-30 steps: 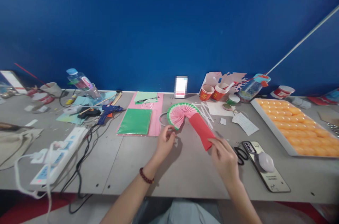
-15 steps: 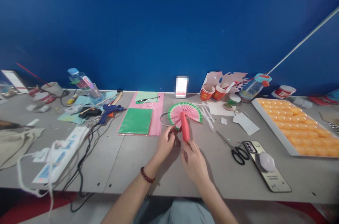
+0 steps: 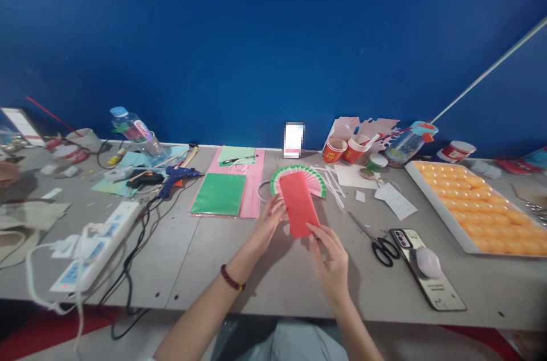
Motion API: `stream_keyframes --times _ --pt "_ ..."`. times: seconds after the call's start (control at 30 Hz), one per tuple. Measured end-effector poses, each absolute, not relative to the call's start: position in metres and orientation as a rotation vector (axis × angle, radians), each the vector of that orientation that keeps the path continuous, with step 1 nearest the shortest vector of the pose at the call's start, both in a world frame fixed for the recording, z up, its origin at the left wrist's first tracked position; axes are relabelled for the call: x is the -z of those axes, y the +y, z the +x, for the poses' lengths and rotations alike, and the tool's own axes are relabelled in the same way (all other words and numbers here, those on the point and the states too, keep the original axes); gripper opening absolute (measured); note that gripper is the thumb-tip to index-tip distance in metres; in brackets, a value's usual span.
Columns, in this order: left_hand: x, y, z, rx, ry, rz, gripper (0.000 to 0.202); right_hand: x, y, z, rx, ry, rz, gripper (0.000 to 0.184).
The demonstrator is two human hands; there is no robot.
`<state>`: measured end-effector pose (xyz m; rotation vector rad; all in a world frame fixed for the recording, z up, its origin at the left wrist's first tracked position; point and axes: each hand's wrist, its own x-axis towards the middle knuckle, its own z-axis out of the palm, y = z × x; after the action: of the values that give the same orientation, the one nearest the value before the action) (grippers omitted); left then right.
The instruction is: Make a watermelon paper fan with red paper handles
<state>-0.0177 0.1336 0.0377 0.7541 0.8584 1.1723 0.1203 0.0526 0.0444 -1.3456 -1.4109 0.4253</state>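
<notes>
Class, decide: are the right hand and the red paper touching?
Touching: the head view shows the right hand pinching the red paper at its near right corner, without visible gap.

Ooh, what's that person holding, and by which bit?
The right hand holds the red paper by its near end, close to the right corner. The left hand is at its left edge; I can't tell if it grips.
</notes>
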Motion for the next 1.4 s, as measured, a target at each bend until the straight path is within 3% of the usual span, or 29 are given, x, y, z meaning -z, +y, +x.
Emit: stream_keyframes --times 0.17,0.33,0.47,0.5,0.63,0.7,0.8,0.9,1.13,1.4 --pt "-0.051 0.135 -0.019 -1.056 0.824 0.581 0.044 -0.052 0.058 0.132 -0.705 -1.345 -1.324 0.020" --pt "-0.055 0.151 -0.016 -1.095 0.897 0.701 0.036 -0.062 0.079 0.150 -0.765 -1.640 -1.328 0.025" --pt "-0.053 0.162 -0.015 -1.213 0.947 0.901 0.037 -0.072 0.095 0.162 -0.664 -1.764 -1.363 0.013" --pt "-0.052 0.162 -0.014 -1.266 0.964 0.969 0.040 -0.074 0.099 0.164 -0.644 -1.740 -1.367 0.018" --pt "-0.044 0.155 -0.013 -1.276 1.060 1.199 0.036 -0.073 0.116 0.165 -0.805 -1.640 -1.289 0.077" --pt "-0.040 0.153 -0.014 -1.228 1.049 1.253 0.034 -0.065 0.128 0.166 -0.961 -1.530 -1.262 0.083" --pt "-0.034 0.154 -0.017 -1.201 1.033 1.254 0.035 -0.049 0.145 0.174 -1.150 -1.196 -1.343 0.046" --pt "-0.031 0.159 -0.022 -1.170 1.026 1.185 0.035 -0.039 0.153 0.184 -1.430 -0.975 -1.257 0.030" --pt "-0.024 0.170 -0.031 -1.215 1.163 1.063 0.036 -0.039 0.152 0.192 -1.540 -0.819 -1.203 0.025" --pt "-0.044 0.161 -0.036 -1.300 1.092 1.564 0.014 -0.040 0.152 0.201 -1.439 -0.992 -1.184 0.028"
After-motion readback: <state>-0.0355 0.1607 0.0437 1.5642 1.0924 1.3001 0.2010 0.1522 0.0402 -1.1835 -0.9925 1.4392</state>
